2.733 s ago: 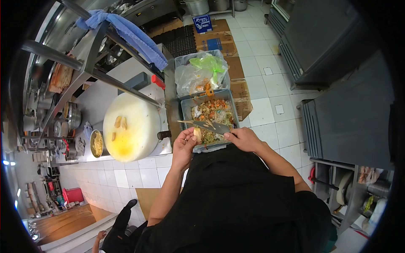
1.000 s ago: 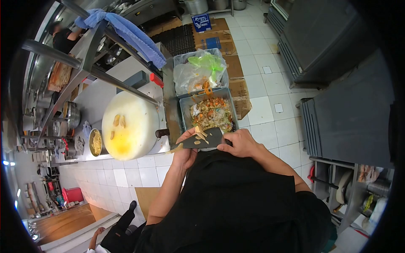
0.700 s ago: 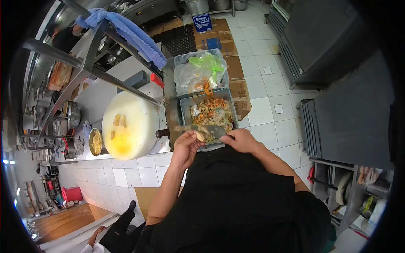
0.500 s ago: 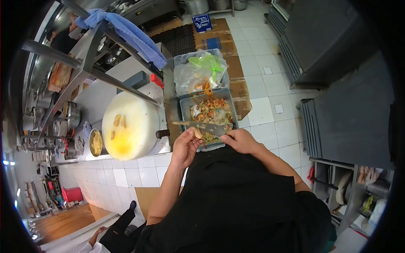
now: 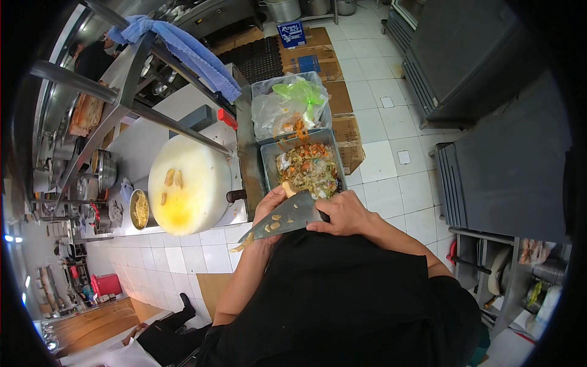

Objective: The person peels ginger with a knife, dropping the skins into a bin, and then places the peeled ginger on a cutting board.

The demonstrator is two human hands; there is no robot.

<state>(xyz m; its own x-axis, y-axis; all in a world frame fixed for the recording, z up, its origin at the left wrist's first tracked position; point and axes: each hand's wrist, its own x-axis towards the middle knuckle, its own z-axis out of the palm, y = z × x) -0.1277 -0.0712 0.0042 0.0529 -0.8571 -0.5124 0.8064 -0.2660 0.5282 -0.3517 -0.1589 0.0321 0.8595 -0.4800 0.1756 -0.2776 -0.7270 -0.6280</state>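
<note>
My right hand [image 5: 347,214] is wrapped round the handle of a wide kitchen knife [image 5: 293,214]. Its blade lies flat over my left wrist, pointing left, with peel scraps stuck to it and one longer strip at the tip. Behind the blade, my left hand [image 5: 269,202] grips a pale piece of ginger [image 5: 287,189]; part of the fingers is hidden. Just past both hands stands a grey bin [image 5: 266,164] full of food scraps. To the left, a few ginger pieces [image 5: 169,178] lie on a thick round white chopping board [image 5: 202,159].
A bowl of yellow shreds [image 5: 140,209] sits beside the board. A dark knife handle [image 5: 236,195] juts over the counter edge. Behind the scrap bin is a bag-lined bin [image 5: 263,104]. A metal shelf frame with a blue towel [image 5: 183,46] overhangs the counter. Another person [image 5: 168,339] is at lower left.
The knife has swung round: its blade, earlier narrow and across the bin, now shows its broad face lower, over my left wrist. The other person's leg at lower left has shifted.
</note>
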